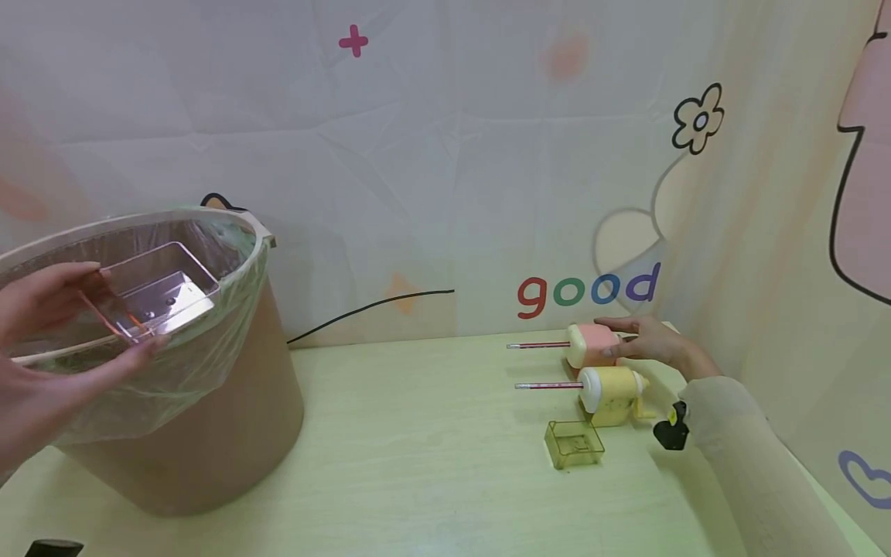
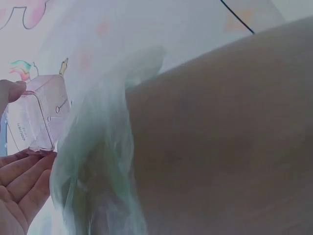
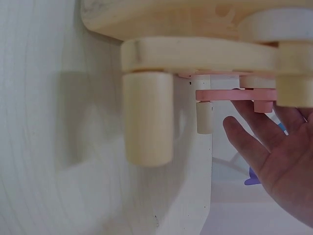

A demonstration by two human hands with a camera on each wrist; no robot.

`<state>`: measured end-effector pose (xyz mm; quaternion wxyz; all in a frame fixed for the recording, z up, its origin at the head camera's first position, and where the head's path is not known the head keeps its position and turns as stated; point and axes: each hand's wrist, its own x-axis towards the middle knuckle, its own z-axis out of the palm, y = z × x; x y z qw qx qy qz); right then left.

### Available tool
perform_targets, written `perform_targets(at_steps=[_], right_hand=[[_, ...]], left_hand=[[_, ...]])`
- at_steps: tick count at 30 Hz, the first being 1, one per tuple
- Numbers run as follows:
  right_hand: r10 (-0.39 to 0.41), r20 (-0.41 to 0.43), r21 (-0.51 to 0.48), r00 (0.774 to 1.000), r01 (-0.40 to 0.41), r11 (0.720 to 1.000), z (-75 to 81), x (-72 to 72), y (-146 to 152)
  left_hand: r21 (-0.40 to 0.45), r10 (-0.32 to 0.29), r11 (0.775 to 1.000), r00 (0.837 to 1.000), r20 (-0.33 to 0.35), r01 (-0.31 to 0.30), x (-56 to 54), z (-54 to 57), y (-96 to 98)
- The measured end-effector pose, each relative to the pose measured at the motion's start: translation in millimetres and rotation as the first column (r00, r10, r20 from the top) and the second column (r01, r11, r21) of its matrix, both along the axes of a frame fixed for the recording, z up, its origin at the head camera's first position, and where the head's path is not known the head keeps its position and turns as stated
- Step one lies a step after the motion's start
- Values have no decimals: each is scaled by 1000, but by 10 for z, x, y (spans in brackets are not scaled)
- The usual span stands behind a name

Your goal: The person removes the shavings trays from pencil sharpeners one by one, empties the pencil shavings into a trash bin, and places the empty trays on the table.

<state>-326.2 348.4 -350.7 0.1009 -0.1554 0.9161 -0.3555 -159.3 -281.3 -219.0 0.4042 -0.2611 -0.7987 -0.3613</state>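
My left hand [image 1: 66, 348] holds a clear pinkish plastic drawer [image 1: 170, 298] between thumb and fingers, tilted over the bin's rim. In the left wrist view the same drawer [image 2: 49, 110] is pinched at its edges and shows small lettering. At the right, my right hand [image 1: 657, 342] holds the pink pencil sharpener [image 1: 592, 344], thumb on the near side and a finger over the top. A pencil [image 1: 539, 346] sticks out of its front. The right wrist view shows the pink crank [image 3: 234, 95] by the fingers.
A brown bin [image 1: 230, 433] lined with a thin plastic bag [image 1: 167, 394] stands at the left. Nearer than the pink sharpener stands a yellow pencil sharpener [image 1: 612, 394] with another pencil [image 1: 548, 385] in it. A yellowish clear drawer [image 1: 575, 449] lies before it on the table [image 1: 418, 449].
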Motion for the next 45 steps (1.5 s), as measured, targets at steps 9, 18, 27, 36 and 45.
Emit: perform_targets(at_steps=[9, 18, 27, 36, 45], right_hand=[[4, 5, -4, 1000, -4, 1000, -12, 0, -3], [-15, 21, 4, 1000, 15, 1000, -14, 4, 22], [-5, 17, -2, 1000, 5, 1000, -31, -3, 16], [7, 2, -6, 1000, -7, 1000, -25, -18, -1], [11, -3, 1, 1000, -11, 1000, -29, -26, 1]], left_hand=[[5, 111, 994, 992, -54, -111, 146, -106, 253], [-40, 187, 981, 980, -70, -190, 304, -89, 542], [3, 207, 978, 961, -183, -210, 287, -113, 812], [-23, 171, 984, 976, -137, -175, 238, -215, 963], [-18, 127, 992, 991, -34, -128, 203, -286, 1168]])
